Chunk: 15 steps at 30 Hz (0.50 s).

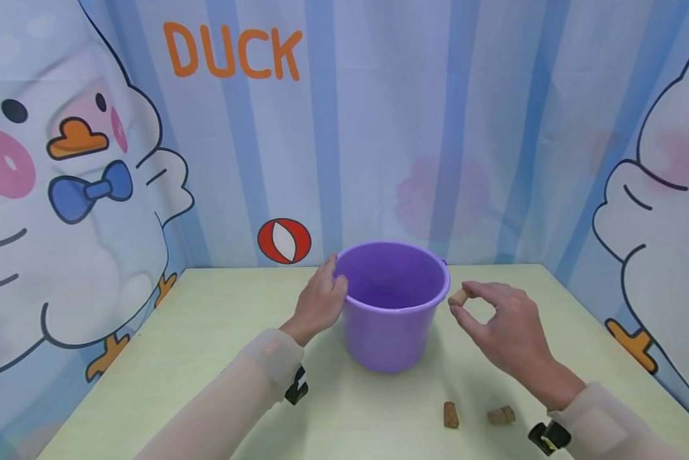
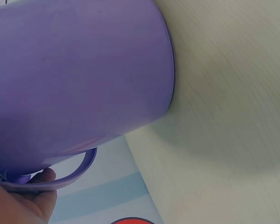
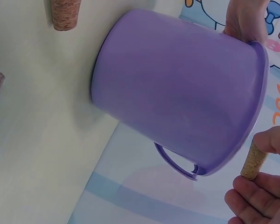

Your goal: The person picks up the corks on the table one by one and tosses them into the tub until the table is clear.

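A purple bucket (image 1: 386, 338) stands upright on the pale table. My left hand (image 1: 319, 301) grips its rim on the left side, and in the left wrist view the fingers lie about the bucket's handle (image 2: 81, 171). Just right of the rim, my right hand (image 1: 510, 327) pinches a cork (image 1: 458, 297) between thumb and fingertips. In the right wrist view that cork (image 3: 254, 161) is held beside the rim, apart from it. Two more corks lie on the table in front of the bucket, a reddish-brown cork (image 1: 450, 415) and a cork with a wider end (image 1: 501, 415). The bucket's bottom is hidden.
The pale wood-grain table (image 1: 218, 332) ends against a blue striped curtain (image 1: 373, 128) with duck pictures on it. Dark straps (image 1: 296, 386) sit on both wrists.
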Each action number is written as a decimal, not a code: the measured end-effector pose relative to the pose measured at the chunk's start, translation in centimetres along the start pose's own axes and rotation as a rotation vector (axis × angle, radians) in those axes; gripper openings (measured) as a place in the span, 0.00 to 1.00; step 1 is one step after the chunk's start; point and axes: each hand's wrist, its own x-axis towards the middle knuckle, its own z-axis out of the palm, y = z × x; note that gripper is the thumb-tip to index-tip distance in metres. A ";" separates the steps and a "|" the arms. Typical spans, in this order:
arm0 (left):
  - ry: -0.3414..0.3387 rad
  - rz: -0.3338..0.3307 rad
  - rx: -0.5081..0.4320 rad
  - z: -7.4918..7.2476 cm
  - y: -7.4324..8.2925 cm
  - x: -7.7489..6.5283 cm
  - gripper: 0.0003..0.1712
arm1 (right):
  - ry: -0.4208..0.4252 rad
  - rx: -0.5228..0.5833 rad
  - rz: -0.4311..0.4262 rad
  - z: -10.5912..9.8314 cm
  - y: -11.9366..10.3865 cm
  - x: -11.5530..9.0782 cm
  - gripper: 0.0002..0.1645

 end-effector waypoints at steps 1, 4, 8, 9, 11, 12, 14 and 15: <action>0.001 0.002 0.001 0.1 0.0 0.0 0.38 | 0.006 0.000 0.001 0.0 0.0 0.0 0.19; 0.004 0.010 0.002 0.2 -0.1 0.1 0.38 | 0.020 0.007 0.003 -0.1 -0.2 0.2 0.20; 0.005 0.010 -0.004 0.2 0.0 0.1 0.38 | 0.025 0.006 -0.001 -0.2 -0.4 0.5 0.21; 0.004 0.008 -0.005 0.1 0.0 0.0 0.38 | 0.024 0.005 -0.001 -0.2 -0.4 0.5 0.21; 0.005 0.007 -0.005 0.1 0.0 0.0 0.38 | 0.021 0.002 -0.003 -0.2 -0.5 0.7 0.21; 0.006 0.007 -0.005 0.1 0.0 0.0 0.38 | 0.017 0.003 -0.003 -0.2 -0.6 0.8 0.21; 0.004 0.006 -0.002 0.1 0.0 0.0 0.38 | 0.012 0.005 -0.004 -0.1 -0.6 0.9 0.21; 0.004 0.007 -0.001 0.1 0.0 0.0 0.38 | 0.010 0.005 -0.005 0.0 -0.7 1.0 0.21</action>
